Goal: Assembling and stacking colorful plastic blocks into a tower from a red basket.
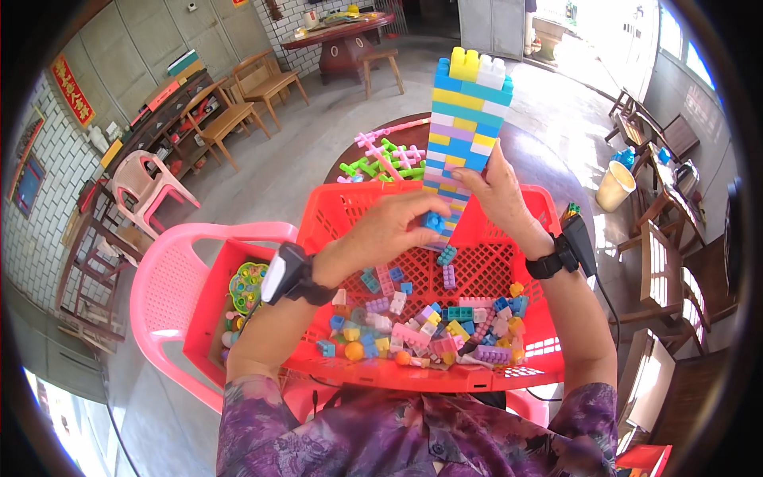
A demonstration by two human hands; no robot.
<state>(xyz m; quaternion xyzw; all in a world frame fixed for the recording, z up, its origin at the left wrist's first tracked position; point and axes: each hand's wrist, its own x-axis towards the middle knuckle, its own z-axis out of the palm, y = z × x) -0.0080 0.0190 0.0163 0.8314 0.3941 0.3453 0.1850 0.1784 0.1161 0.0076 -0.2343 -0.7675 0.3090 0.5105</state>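
Note:
A tall tower of pastel plastic bricks (465, 119) in blue, yellow, white and purple rises above a red mesh basket (350, 211). My right hand (501, 199) grips the tower's lower part from the right. My left hand (393, 226) is closed around the tower's base, where a blue brick (433, 221) shows between my fingers. Both wrists wear black bands with small devices. Several loose bricks (429, 322) lie in the basket's near half.
The basket rests on a pink plastic chair (163, 278) beside a second red bin with a round toy (246, 286). Green and pink connector pieces (385, 159) lie on a dark round table behind. Wooden chairs, a bucket (614, 185) and benches stand around.

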